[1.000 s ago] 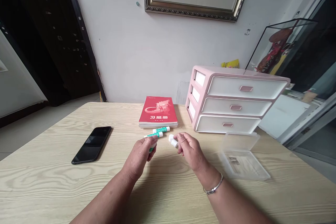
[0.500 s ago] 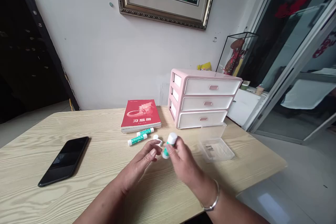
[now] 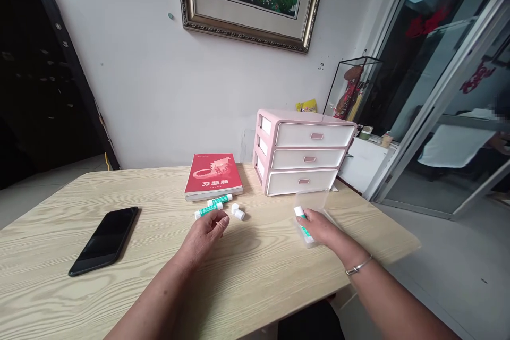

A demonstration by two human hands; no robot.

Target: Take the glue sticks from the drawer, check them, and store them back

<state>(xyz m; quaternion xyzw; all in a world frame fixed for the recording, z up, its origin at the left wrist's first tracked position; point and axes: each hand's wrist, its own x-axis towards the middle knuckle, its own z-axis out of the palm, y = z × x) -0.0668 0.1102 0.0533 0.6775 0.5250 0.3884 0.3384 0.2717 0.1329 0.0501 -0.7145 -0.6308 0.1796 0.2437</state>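
Observation:
My right hand (image 3: 317, 226) is closed around a glue stick (image 3: 304, 223) with a white cap and green label. It is over the open clear plastic box (image 3: 309, 245), partly covering it. Whether the stick touches the box's bottom I cannot tell. My left hand (image 3: 205, 231) is loosely curled above the table, thumb apart, with nothing visible in it. Just beyond its fingers lies a green-and-white glue stick (image 3: 208, 210), with a second glue stick (image 3: 220, 200) behind it. Two white caps (image 3: 239, 214) lie together to the right of them.
A red book (image 3: 214, 174) lies behind the glue sticks. The pink-and-white drawer unit (image 3: 306, 156) stands by the wall, behind the box. A black phone (image 3: 104, 240) rests at the left of the wooden table (image 3: 159, 191). The table's edge runs close on the right.
My right hand has carried the glue stick rightward to over the clear box. My left hand has shifted left towards the lying glue sticks. The view has tilted slightly.

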